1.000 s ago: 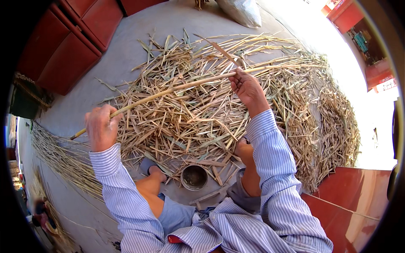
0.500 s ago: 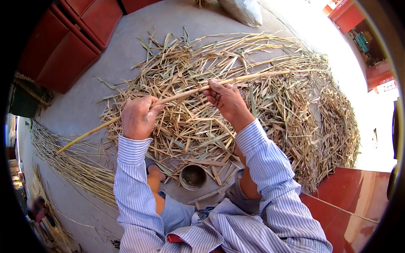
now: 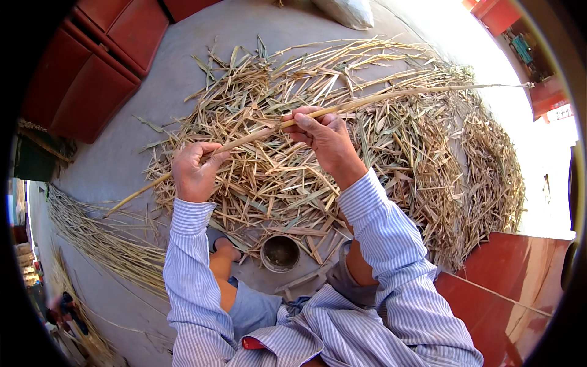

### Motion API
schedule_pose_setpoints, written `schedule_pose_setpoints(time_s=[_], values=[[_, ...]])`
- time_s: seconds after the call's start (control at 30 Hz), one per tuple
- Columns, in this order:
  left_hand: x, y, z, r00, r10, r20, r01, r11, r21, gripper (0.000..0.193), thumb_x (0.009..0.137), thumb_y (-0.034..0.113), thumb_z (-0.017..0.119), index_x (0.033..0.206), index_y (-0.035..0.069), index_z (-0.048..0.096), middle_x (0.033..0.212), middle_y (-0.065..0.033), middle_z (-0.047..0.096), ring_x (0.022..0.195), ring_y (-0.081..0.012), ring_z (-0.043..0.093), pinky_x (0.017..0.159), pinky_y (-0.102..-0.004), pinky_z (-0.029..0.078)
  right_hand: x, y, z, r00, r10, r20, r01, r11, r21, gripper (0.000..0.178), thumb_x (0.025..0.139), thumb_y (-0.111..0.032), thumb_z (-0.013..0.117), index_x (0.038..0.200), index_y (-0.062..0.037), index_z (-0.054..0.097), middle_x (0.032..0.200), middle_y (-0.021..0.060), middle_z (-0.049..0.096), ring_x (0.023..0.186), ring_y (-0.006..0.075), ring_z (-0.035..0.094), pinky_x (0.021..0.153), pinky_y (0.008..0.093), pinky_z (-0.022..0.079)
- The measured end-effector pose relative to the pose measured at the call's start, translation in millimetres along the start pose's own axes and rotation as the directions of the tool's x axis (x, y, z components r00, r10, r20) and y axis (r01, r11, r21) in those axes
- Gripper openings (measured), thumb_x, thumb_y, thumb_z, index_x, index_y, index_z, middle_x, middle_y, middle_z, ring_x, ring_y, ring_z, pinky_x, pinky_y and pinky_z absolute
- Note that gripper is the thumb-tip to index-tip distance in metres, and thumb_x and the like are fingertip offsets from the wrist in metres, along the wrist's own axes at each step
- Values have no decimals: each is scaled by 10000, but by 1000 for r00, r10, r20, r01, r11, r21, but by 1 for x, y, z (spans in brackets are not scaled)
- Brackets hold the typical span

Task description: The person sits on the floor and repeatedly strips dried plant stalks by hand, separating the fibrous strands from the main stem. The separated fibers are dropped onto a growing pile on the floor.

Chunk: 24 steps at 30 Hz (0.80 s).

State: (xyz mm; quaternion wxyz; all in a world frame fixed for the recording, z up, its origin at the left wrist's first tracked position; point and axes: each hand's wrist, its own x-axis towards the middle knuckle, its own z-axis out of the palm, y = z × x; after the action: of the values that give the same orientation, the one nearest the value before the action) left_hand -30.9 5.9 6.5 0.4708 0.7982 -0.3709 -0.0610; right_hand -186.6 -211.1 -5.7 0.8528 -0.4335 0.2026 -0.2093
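A long dry reed stalk (image 3: 254, 137) runs slantwise across the view, its left end low and its thin right end reaching out past the pile. My left hand (image 3: 197, 171) pinches it between thumb and fingers on the left part. Further along to the right, my right hand (image 3: 324, 142) grips the same stalk, thumb on the near side and fingers curled behind. Beneath both hands spreads a large heap of dry leaf husks and stalk bits (image 3: 269, 177). A small round metal bowl (image 3: 280, 254) stands on the floor between my feet.
A bundle of thin stripped stalks (image 3: 113, 235) lies on the floor to the left. Red padded seats (image 3: 116, 49) stand at the far left, and a white sack (image 3: 347, 12) at the far edge. A glossy red panel (image 3: 501, 287) is near on the right.
The stalk has shifted to the right and its far end now stands higher, beyond the pile. My right hand has moved slightly left, and my left fingers have loosened a little around it.
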Motion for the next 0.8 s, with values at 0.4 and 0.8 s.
schedule_pose_setpoints(time_s=[0.4, 0.8], values=[[23, 4, -3, 908, -322, -269, 151, 849, -505, 228, 840, 229, 772, 869, 35, 655, 743, -37, 673, 597, -45, 531, 532, -177, 415, -11, -5, 2, 998, -43, -44, 40, 998, -49, 187, 921, -142, 649, 1039, 3, 634, 998, 129, 697, 905, 191, 686, 813, 298, 577], [20, -15, -31, 899, 422, -113, -206, 637, 743, 436, 919, 445, 591, 963, 20, 671, 803, -123, 675, 745, -281, 597, 675, -402, 437, -4, -12, -20, 992, -14, -122, 6, 998, -67, 223, 932, -152, 636, 1088, 2, 597, 994, 133, 704, 859, 180, 703, 719, 238, 595]])
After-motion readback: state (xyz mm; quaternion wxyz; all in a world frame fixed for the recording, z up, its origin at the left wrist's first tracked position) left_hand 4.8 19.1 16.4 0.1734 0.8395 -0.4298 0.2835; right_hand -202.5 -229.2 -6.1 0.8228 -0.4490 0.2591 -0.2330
